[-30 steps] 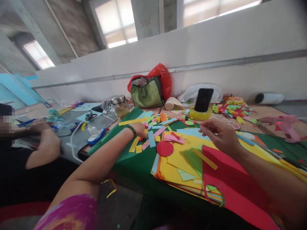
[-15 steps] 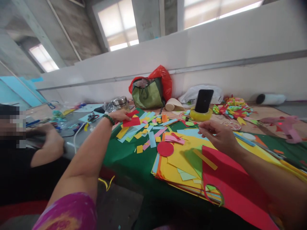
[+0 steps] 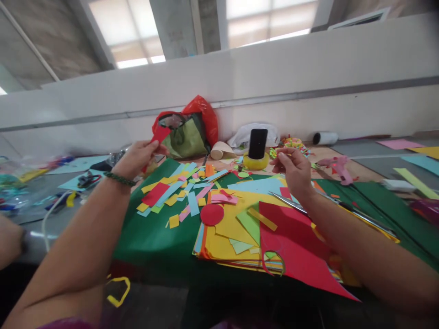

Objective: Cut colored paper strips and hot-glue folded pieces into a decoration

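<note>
My left hand [image 3: 137, 157], with a green beaded bracelet at the wrist, is raised at the left of the cut paper. Its fingers grip a red paper strip [image 3: 161, 133]. Another red paper piece [image 3: 155, 194] lies on the scattered coloured strips [image 3: 192, 203] below. My right hand [image 3: 294, 170] hovers over the right part of the paper stack [image 3: 233, 219], thumb and fingers pinched together. What they hold, if anything, is too small to make out. On the stack lie a red paper circle [image 3: 211, 214] and a red sheet [image 3: 295, 242] with a round cut-out.
A phone [image 3: 258, 143] stands in a yellow tape roll [image 3: 255, 161]. Behind are a green bag [image 3: 185, 137] and a colourful paper cluster [image 3: 297, 145]. A pink glue gun [image 3: 338, 168] and a pointed metal blade [image 3: 288, 201] are at the right. Another person's arm [image 3: 8, 242] shows at the left edge.
My left hand has lifted a red strip off the paper pile; one red piece stays there. My right hand remains pinched and has risen slightly. The view has swung to the right.
</note>
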`<action>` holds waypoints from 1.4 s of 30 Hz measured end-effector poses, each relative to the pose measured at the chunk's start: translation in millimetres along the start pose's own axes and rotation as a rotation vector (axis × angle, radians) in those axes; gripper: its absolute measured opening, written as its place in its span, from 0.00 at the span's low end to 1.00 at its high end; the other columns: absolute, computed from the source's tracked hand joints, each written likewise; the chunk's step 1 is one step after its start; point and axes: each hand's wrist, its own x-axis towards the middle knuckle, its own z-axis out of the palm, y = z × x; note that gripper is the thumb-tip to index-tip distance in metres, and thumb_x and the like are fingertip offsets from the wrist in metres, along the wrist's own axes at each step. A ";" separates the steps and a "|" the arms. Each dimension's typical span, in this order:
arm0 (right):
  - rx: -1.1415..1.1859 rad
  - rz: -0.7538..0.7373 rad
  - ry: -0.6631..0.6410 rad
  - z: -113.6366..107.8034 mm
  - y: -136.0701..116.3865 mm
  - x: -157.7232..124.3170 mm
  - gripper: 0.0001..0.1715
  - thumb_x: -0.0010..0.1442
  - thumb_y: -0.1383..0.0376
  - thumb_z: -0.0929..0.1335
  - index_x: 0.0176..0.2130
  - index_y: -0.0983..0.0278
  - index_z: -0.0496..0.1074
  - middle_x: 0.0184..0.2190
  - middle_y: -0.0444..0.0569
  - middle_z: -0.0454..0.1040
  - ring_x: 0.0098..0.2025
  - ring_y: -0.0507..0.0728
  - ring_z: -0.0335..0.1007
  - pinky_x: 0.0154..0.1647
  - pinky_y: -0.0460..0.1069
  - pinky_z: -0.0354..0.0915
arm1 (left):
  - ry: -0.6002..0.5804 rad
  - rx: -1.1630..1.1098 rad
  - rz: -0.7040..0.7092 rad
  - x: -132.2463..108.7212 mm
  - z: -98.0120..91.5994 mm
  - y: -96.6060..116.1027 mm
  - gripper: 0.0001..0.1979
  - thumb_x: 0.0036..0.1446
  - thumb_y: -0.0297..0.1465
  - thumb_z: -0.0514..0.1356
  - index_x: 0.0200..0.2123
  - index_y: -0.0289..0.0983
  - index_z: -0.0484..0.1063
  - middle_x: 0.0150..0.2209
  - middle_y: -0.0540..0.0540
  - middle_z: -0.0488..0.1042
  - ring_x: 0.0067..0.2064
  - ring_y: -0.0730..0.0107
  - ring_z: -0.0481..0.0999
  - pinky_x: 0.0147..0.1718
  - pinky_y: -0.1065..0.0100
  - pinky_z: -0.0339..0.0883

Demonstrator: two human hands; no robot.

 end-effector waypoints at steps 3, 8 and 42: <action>0.009 0.061 -0.018 -1.1 5.4 2.9 0.19 0.50 0.50 0.72 0.34 0.61 0.68 0.21 0.39 0.71 0.19 0.48 0.65 0.22 0.45 0.66 | -0.188 -0.168 -0.108 -19.6 47.5 15.6 0.13 0.64 0.29 0.54 0.33 0.32 0.77 0.34 0.41 0.81 0.17 0.78 0.69 0.11 0.78 0.55; -0.013 0.142 -0.243 7.4 4.9 -7.8 0.24 0.49 0.47 0.73 0.35 0.61 0.69 0.26 0.43 0.75 0.25 0.51 0.72 0.26 0.46 0.68 | -0.592 -0.354 -0.255 -42.0 127.6 10.8 0.08 0.60 0.30 0.61 0.34 0.31 0.77 0.36 0.37 0.81 0.26 0.72 0.79 0.23 0.75 0.70; -0.405 0.555 -0.693 11.7 -46.9 12.2 0.09 0.44 0.72 0.76 0.27 0.67 0.74 0.18 0.40 0.73 0.20 0.49 0.72 0.22 0.42 0.68 | -0.917 -0.387 -0.274 -9.4 140.1 -44.9 0.12 0.55 0.29 0.65 0.42 0.30 0.71 0.30 0.40 0.81 0.28 0.67 0.80 0.27 0.71 0.71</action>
